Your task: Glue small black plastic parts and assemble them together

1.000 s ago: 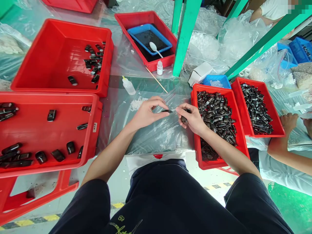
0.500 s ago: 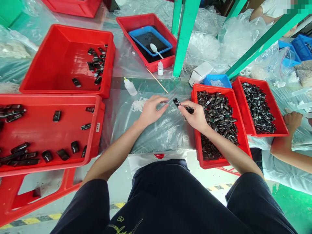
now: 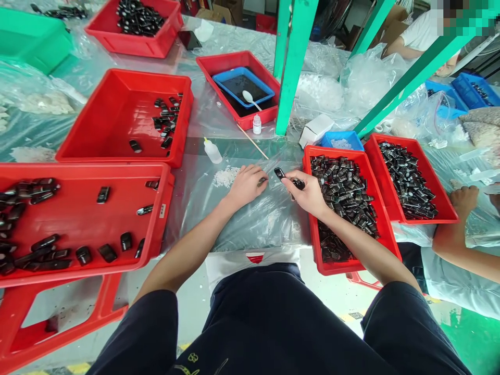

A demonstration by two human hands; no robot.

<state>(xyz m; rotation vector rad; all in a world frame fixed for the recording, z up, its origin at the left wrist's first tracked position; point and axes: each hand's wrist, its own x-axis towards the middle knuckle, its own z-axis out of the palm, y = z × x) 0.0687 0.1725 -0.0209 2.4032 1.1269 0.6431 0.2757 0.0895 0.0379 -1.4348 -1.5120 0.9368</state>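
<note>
My right hand (image 3: pixel 307 195) is closed around small glossy black plastic pieces. One black piece (image 3: pixel 278 173) sticks out past the thumb and fingertips, and another black piece (image 3: pixel 299 183) shows under the curled fingers. To its left, my left hand (image 3: pixel 246 187) has its fingers bent together above the plastic-covered table (image 3: pixel 242 229). A small dark piece (image 3: pixel 262 181) shows at its fingertips; its kind is unclear. A heap of white bits (image 3: pixel 225 177) lies just left of that hand.
A red bin (image 3: pixel 317 250) full of black pieces stands on the right, a second red bin (image 3: pixel 449 213) beyond it. Two red bins (image 3: pixel 166 172) (image 3: pixel 88 125) are on the left. Behind are a squeeze bottle (image 3: pixel 213 152), a stick (image 3: pixel 253 141) and a green post (image 3: pixel 291 78). A co-worker's hand (image 3: pixel 464 200) is at right.
My left hand has gone from open, spread fingers to closed fingers with a small dark piece at the tips. My right hand still holds its black pieces. The view has tilted upward.
</note>
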